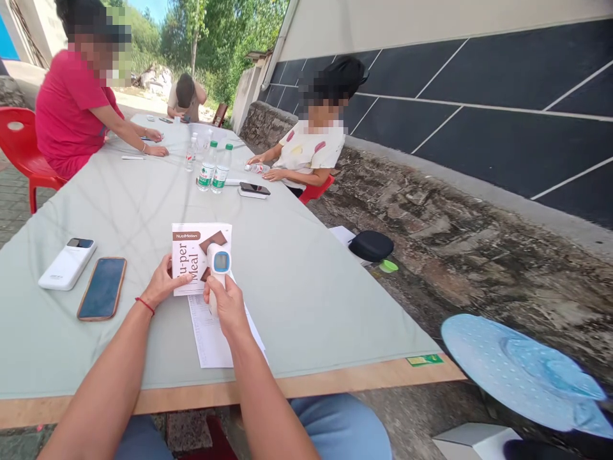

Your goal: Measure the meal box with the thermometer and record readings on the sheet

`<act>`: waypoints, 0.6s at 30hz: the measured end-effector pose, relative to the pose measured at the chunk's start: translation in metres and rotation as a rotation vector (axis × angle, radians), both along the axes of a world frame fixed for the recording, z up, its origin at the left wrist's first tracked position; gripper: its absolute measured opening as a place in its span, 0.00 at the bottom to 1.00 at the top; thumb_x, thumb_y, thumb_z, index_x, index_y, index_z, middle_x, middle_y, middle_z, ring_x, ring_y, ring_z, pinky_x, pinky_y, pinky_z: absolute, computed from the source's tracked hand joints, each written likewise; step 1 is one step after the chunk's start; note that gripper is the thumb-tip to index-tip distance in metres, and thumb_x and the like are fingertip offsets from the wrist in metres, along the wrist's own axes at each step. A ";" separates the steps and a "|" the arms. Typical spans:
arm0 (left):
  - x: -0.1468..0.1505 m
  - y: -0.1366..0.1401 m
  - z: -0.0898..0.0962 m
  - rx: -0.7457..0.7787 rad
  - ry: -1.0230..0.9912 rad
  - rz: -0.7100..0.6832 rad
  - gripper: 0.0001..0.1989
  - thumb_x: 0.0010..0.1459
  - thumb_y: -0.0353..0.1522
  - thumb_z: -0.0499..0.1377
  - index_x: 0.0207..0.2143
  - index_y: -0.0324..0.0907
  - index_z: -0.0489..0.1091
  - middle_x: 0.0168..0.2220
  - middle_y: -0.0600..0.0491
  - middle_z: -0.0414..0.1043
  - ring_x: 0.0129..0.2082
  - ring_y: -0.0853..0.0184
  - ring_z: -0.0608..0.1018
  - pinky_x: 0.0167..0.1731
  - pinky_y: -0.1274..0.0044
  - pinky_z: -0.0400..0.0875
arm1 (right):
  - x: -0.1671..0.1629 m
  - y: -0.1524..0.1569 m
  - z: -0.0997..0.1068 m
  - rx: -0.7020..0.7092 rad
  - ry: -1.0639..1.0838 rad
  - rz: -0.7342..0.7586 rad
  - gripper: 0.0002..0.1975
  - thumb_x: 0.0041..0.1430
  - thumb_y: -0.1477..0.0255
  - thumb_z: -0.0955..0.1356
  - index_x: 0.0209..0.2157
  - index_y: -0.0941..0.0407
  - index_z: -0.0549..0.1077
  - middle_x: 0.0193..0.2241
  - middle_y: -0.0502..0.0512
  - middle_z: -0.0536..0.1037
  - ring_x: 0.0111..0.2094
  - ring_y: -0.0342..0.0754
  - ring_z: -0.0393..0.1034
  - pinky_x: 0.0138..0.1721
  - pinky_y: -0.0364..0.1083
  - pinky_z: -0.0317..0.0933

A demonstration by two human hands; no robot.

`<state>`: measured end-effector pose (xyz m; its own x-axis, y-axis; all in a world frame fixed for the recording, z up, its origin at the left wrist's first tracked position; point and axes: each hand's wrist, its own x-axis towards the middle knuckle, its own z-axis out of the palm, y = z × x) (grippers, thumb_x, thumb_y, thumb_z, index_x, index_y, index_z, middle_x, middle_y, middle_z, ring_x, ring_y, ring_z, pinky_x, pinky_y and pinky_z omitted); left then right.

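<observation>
Outdoors, long pale green surface (297, 281) w/ wood edge, beside a stone ledge and a dark wall. Near the front edge, the left hand (161, 283) has its fingers closed round the lower left edge of a white box (194, 252) marked "NutriMotion", propping it upright on the surface. The right hand (227, 306) is wrapped tight round the grip of a white thermometer gun (220, 268), its blue-lit display facing the camera, head held just in front of the box's lower right corner; whether they touch can't be told. A printed paper sheet (211, 338) lies under both hands, reaching toward the edge. To the left, a white power bank (67, 263) and a dark phone (102, 288) lie side by side, well apart from the box. Further up: two water bottles (213, 169) w/ green caps, another phone (254, 189). Three other people sit at the far end, one on a red chair (22, 153). A black pouch (371, 245) sits on the ledge at right.
</observation>
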<state>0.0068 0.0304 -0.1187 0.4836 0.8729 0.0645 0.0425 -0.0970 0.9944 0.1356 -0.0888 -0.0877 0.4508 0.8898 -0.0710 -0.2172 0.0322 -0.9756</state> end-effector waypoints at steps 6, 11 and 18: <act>-0.004 0.002 0.000 0.176 0.072 0.087 0.40 0.43 0.43 0.70 0.56 0.42 0.60 0.53 0.44 0.70 0.54 0.53 0.72 0.52 0.62 0.68 | 0.018 -0.021 0.008 0.068 -0.009 -0.062 0.17 0.51 0.56 0.70 0.27 0.55 0.67 0.20 0.46 0.68 0.23 0.41 0.58 0.25 0.42 0.53; -0.006 0.008 0.001 0.180 -0.006 0.193 0.36 0.46 0.44 0.67 0.55 0.42 0.62 0.51 0.46 0.71 0.52 0.54 0.73 0.50 0.64 0.70 | 0.029 -0.043 0.021 0.072 0.063 -0.105 0.19 0.52 0.53 0.70 0.28 0.56 0.68 0.22 0.48 0.69 0.24 0.42 0.59 0.24 0.42 0.53; -0.008 0.019 0.004 0.276 -0.011 0.346 0.33 0.49 0.43 0.66 0.54 0.42 0.62 0.48 0.46 0.71 0.49 0.57 0.74 0.49 0.66 0.71 | 0.012 -0.074 0.049 0.112 0.019 0.005 0.17 0.55 0.55 0.69 0.28 0.55 0.69 0.24 0.50 0.70 0.26 0.43 0.61 0.28 0.43 0.56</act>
<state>-0.0010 0.0491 -0.1148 0.1640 0.9327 0.3213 0.1089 -0.3408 0.9338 0.1478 -0.1626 -0.0385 0.4457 0.8950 0.0207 -0.2365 0.1400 -0.9615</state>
